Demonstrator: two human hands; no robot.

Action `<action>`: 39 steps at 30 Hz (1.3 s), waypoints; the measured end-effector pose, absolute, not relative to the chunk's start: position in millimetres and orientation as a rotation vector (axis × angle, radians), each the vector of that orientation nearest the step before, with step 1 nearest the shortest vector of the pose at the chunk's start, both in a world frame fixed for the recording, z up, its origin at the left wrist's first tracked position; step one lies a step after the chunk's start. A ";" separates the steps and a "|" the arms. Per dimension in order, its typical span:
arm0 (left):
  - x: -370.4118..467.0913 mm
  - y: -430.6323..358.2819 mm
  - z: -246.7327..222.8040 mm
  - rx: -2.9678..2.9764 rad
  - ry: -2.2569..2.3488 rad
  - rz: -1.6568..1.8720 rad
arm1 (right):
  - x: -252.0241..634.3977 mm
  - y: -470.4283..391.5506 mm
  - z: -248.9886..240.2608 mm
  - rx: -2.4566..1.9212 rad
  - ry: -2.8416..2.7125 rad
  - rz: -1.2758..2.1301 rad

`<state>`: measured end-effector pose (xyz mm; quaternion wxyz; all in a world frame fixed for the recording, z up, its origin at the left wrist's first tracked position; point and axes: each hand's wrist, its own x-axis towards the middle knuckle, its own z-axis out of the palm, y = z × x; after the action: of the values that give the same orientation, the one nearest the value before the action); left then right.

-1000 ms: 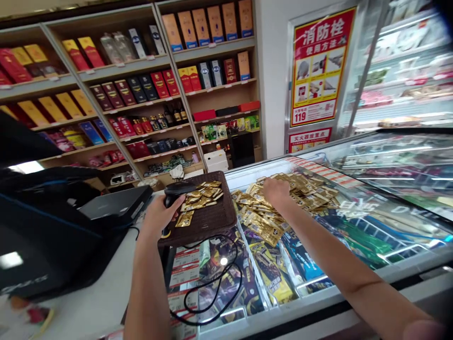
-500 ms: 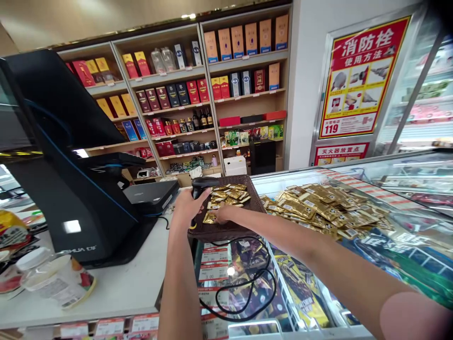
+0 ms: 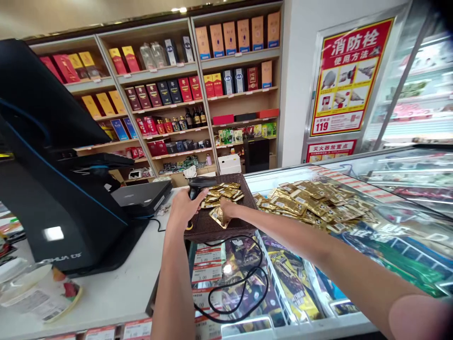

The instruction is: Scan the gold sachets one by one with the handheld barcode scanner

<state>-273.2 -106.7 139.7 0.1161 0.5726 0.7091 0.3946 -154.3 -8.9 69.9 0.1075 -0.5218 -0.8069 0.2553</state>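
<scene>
My left hand (image 3: 184, 208) is wrapped round a black handheld scanner (image 3: 201, 181) above the left side of a brown woven basket (image 3: 208, 230). Gold packets (image 3: 226, 191) lie in the basket. Over its middle, my right hand (image 3: 226, 210) pinches one gold packet (image 3: 217, 217), its fingers partly hidden behind the hand. To the right, a large heap of gold packets (image 3: 311, 203) rests on the glass top of a freezer (image 3: 264, 177). The scanner's black cable (image 3: 244, 278) loops over the glass in front of the basket.
A black checkout terminal (image 3: 67, 189) stands on the white counter (image 3: 120, 283) at left, with clear plastic tubs (image 3: 38, 288) near it. Shelves of boxes and bottles (image 3: 205, 106) line the back wall. Price labels (image 3: 207, 273) and more packets show under the glass.
My right hand has lifted the gold packet slightly and tilted it, drawing it a little rightward from the others. The view has shifted slightly right. My left hand still holds the scanner.
</scene>
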 end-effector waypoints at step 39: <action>-187.3 -96.9 131.3 1.771 1.692 1.043 | 113.3 7.7 84.0 -1.652 -2.170 1.125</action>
<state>-187.3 -96.9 131.3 0.2373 0.6464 0.6174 0.3804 113.3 7.7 84.0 0.0956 -0.5575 -0.7321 0.3796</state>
